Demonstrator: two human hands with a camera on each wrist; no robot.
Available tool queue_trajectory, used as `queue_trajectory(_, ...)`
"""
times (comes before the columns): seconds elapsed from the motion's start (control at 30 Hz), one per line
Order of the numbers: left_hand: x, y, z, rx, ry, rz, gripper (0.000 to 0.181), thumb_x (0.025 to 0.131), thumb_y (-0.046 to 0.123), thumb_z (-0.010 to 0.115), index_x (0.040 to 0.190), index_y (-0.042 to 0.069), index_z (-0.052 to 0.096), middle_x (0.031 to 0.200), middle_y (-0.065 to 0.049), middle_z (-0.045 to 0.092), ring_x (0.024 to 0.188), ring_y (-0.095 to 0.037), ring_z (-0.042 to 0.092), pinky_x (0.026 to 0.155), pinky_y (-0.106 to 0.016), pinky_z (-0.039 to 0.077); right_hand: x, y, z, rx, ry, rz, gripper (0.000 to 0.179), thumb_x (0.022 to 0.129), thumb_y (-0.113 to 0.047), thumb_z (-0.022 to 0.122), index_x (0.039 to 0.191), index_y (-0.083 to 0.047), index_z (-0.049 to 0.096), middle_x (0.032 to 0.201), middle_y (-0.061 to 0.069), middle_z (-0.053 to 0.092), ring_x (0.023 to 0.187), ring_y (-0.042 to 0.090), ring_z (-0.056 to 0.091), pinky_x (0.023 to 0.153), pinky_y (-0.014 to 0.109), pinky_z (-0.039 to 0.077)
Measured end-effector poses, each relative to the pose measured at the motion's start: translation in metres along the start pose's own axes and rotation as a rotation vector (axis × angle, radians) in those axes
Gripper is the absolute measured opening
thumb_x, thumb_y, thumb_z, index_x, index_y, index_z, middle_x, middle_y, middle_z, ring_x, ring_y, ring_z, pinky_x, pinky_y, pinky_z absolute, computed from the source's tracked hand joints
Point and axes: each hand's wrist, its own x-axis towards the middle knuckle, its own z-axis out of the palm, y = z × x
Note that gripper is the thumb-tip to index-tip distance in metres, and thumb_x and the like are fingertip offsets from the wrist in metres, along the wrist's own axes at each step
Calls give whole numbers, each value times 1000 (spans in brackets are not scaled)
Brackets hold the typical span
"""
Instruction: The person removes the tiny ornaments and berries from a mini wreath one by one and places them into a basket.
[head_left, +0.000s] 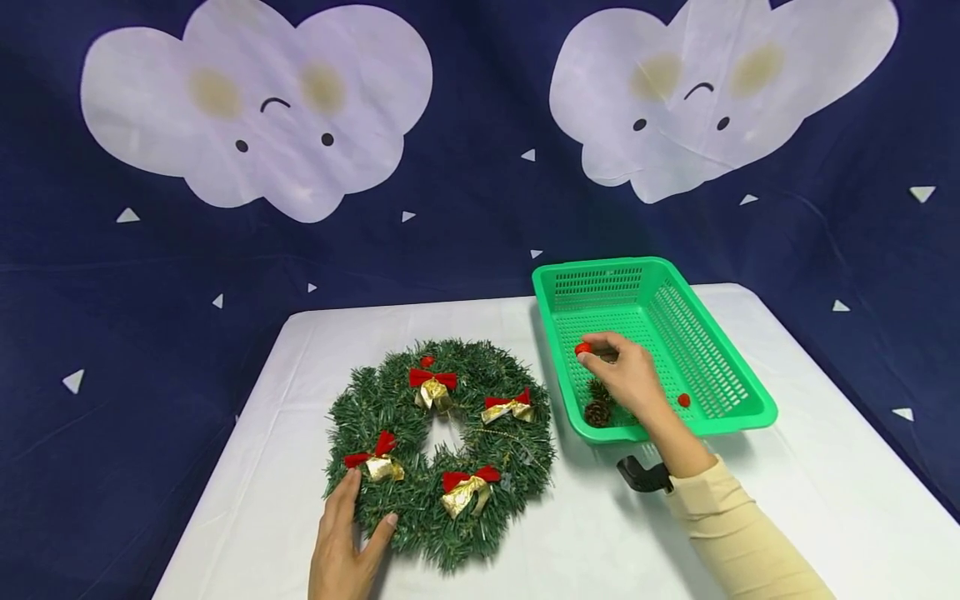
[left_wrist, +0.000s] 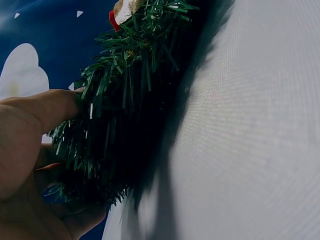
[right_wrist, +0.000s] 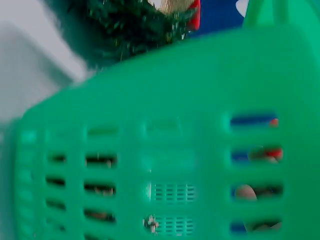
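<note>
A green tinsel wreath [head_left: 442,533] lies on the table with red bows and gold bells on it. My left hand [head_left: 342,542] holds its lower left edge. In the left wrist view, the thumb [left_wrist: 55,107] and fingers are on either side of the tinsel. Over the green plastic basket [head_left: 558,350], my right hand [head_left: 626,375] pinches a small round red ornament [head_left: 582,348] between thumb and fingertips. Pinecones [head_left: 597,412] lie in the basket below that hand, partly hidden by it. The basket wall [right_wrist: 165,80] fills most of the right wrist view.
Another small red ornament [head_left: 684,400] sits in the basket's near right part. Below the right wrist a black camera mount [head_left: 641,475] sticks out. A white cloth covers the table [head_left: 255,500], and a dark blue curtain [head_left: 480,217] with clouds hangs behind it.
</note>
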Motion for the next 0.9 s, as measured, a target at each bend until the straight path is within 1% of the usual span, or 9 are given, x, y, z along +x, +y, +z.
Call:
queue_trajectory(0.23,1,1,-1,4,-15,-12,76,85,29,70,147,8,32,148,-15,34,131,-42,37,95,-64,40,5,13,-10,-41,-48,22,39,91,-31,63,124,-10,60,113,15,67,101,31,65,81,44,54)
queue_trajectory(0.37,1,1,0,-4,-15,-10,76,85,29,70,147,8,32,148,-15,34,131,-42,37,94,-63,40,8,18,-15,-63,-69,35,40,92,-29,62,125,-7,59,114,17,67,102,33,65,82,45,54)
queue_trajectory(0.5,0,1,0,-4,-1,4,76,84,29,70,147,8,33,148,-14,35,131,-41,37,94,-63,41,10,23,-20,-95,-88,42,39,91,-28,62,124,-6,60,114,18,67,104,34,64,82,45,53)
queue_trajectory(0.77,0,-3,2,2,44,42,76,81,26,73,145,7,37,145,-15,39,128,-41,40,92,-61,42,11,30,-27,-158,-145,69,37,91,-25,62,121,-4,60,112,20,67,102,35,62,78,43,53)
queue_trajectory(0.9,1,-3,3,3,49,44,76,81,25,74,145,7,37,145,-14,39,128,-40,40,93,-61,42,12,32,-28,-182,-161,74,38,91,-25,63,122,-4,60,112,20,67,102,34,62,78,44,53)
